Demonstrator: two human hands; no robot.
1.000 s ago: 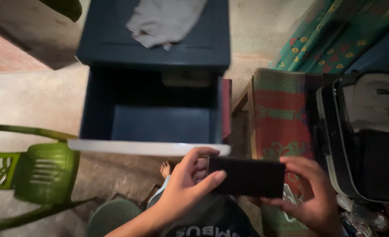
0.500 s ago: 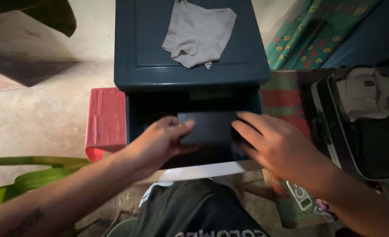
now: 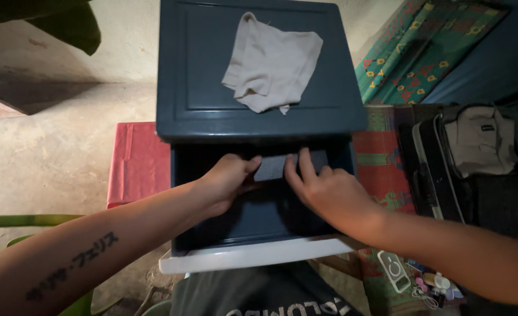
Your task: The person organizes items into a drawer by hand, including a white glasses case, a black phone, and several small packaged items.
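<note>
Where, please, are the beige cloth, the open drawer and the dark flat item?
beige cloth (image 3: 272, 63), head view, its middle.
open drawer (image 3: 259, 255), head view, white front rim.
dark flat item (image 3: 270, 167), head view, strip showing between the hands.

Bare concrete floor (image 3: 48, 152), dim light; patterned mat (image 3: 414, 64) right; red cloth (image 3: 135, 164) left.

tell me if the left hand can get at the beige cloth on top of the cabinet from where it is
Probably yes. The left hand is down in the open drawer, on the dark flat thing, while the beige cloth lies uncovered on the cabinet top. It would have to come out from under the top's front edge first.
</note>
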